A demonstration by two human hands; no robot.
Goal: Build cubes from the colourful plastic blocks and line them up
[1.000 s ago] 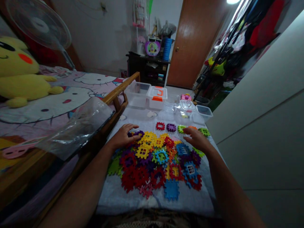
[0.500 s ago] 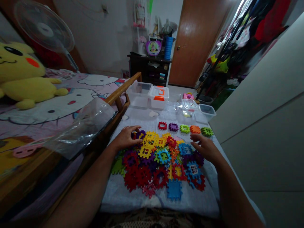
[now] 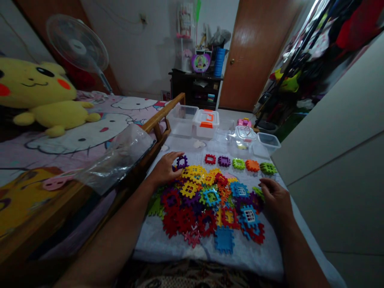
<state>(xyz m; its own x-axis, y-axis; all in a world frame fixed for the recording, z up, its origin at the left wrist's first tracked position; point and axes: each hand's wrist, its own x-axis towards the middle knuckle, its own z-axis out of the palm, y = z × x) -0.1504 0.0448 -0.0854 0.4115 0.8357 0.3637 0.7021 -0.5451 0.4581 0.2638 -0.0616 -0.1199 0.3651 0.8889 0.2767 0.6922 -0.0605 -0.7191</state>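
Observation:
A heap of interlocking plastic building blocks (image 3: 207,197) in many colours lies on the cloth-covered table. At its far left, my left hand (image 3: 164,171) has thumb and fingers around the edge of a purple square window-frame block (image 3: 182,162), which stands out above the heap. My right hand (image 3: 277,196) is at the heap's right side, fingers partly spread, beside a green block (image 3: 258,193); whether it touches that block is unclear. Behind the heap is a row of single blocks: red (image 3: 210,159), purple (image 3: 224,161), light green (image 3: 239,164), orange (image 3: 252,165) and darker green (image 3: 268,168).
Clear plastic boxes stand along the table's far end, among them an open bin (image 3: 183,120) and a lidded box with orange clasps (image 3: 206,125). A wooden bed rail (image 3: 163,114) borders the left side, with a clear plastic bag (image 3: 120,160) over it. A white cabinet (image 3: 339,140) flanks the right.
The view has turned slightly left. My left hand has lifted the purple block clearer of the heap. My right hand has drawn back to the right, and a green block now shows beside it.

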